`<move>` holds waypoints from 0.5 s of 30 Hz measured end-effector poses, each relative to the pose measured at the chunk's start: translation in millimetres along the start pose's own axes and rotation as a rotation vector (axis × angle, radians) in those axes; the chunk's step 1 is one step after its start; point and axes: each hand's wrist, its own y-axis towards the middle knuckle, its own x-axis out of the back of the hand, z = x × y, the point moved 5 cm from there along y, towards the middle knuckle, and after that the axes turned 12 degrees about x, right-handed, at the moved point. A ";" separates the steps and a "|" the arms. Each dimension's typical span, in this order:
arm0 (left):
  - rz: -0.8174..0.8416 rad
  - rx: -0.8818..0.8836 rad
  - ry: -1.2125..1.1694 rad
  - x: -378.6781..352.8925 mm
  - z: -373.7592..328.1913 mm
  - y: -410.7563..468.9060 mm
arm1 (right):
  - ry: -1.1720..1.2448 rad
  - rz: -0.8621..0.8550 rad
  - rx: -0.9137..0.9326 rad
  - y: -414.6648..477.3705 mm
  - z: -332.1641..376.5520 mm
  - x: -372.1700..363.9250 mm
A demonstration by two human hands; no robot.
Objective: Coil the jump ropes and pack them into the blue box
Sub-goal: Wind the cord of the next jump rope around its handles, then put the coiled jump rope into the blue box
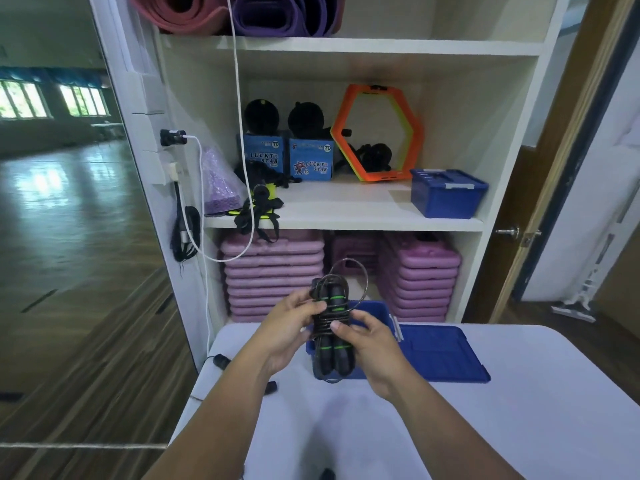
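White shelving unit [346, 46] with yoga mats, purple step boards; mirror wall to the left. White table [519, 427] carries open blue box [375, 311], lid [443, 351] beside it. Left hand [292, 325] and right hand [372, 341] both clasp jump rope [332, 327] above the box, handles together, cord wound around. Step: finishing the coil. Next, likely: tuck loose loop [360, 275], lower in.

Single view: head-worn wide-angle camera, facing forward and down. Near field: bench [519, 410] edge, forearms entering from the bottom of the frame. Beyond, facing shelf unit [346, 221] fills centre. Edges bend with lens distortion.
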 end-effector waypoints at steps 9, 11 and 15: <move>0.030 0.061 0.070 11.4 14.6 19.3 | 0.045 -0.096 -0.065 22.0 -29.1 14.4; -0.019 0.098 0.090 14.3 20.3 29.0 | 0.054 -0.137 -0.092 31.7 -37.2 25.2; -0.102 0.168 0.145 16.1 34.4 53.9 | 0.024 -0.181 -0.154 59.3 -59.0 54.2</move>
